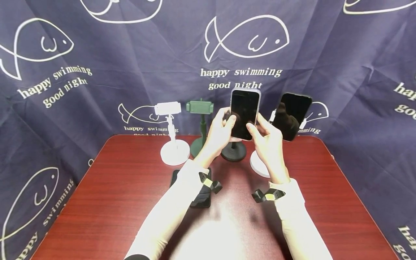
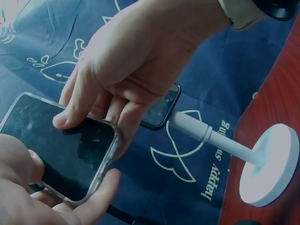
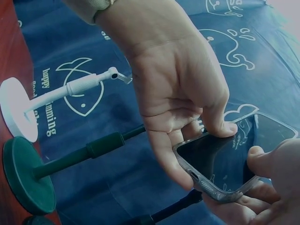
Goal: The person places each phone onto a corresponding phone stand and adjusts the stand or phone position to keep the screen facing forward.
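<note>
My left hand (image 1: 218, 131) and right hand (image 1: 268, 142) grip a smartphone (image 1: 245, 113) in a clear case from either side, thumbs on its dark screen. The phone stands nearly upright in front of a black phone stand (image 1: 234, 152), whose holder is hidden behind it; whether it sits in that holder I cannot tell. In the left wrist view, my right hand (image 2: 136, 61) is above the phone and my left hand (image 2: 28, 183) at lower left. The right wrist view shows my left hand (image 3: 178, 84) above and my right hand (image 3: 276, 173) at lower right.
Left of the hands stand a white phone stand (image 1: 174, 152) and a green one (image 1: 199, 107). On the right, another white stand (image 1: 259, 165) holds a second phone (image 1: 294, 112). A dark phone (image 1: 203, 198) lies on the red table (image 1: 325, 187) beneath my left forearm. A patterned curtain (image 1: 182, 47) hangs behind.
</note>
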